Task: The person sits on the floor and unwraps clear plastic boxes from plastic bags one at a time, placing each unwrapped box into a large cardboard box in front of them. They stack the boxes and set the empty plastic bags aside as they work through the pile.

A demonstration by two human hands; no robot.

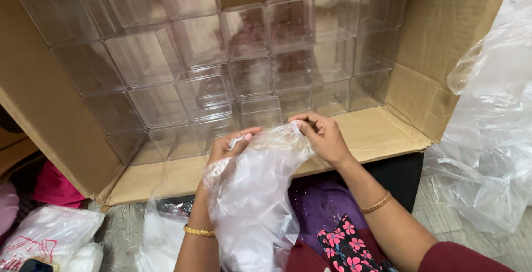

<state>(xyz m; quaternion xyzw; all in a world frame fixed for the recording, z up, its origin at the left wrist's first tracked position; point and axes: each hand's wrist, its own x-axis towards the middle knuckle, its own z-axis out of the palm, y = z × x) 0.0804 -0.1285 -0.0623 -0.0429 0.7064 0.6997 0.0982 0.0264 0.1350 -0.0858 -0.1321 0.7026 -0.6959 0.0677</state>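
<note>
- Looking down from a head-worn camera, we see our two bare hands working at the top of a thin clear plastic bag (pixel 252 194) in the lower middle of the view.
- Our left hand (pixel 230 144), at about 9 o'clock from the bag's mouth, has its thumb and fingers closed in a pinch on the bag's upper edge.
- Our right hand (pixel 321 136), at about 3 o'clock from the mouth, pinches the opposite edge with bent fingers; the two hands nearly meet.
- We judge the bag's mouth is only being gathered or parted; we cannot tell what, if anything, lies inside it.
- At 12 o'clock from the hands lies a large cardboard carton (pixel 438 28) on its side, open toward us.
- Stacked clear plastic boxes (pixel 249 72) fill the carton's back in rows, with bare cardboard along the front, so packing looks well along but unfinished, as far as we can judge.
- At 3 o'clock, loose clear plastic sheeting (pixel 487 139) is heaped.
- At 8 o'clock, white filled bags (pixel 52 239) rest on the floor.
- Purple cloth (pixel 321 205) lies under our right forearm.
</note>
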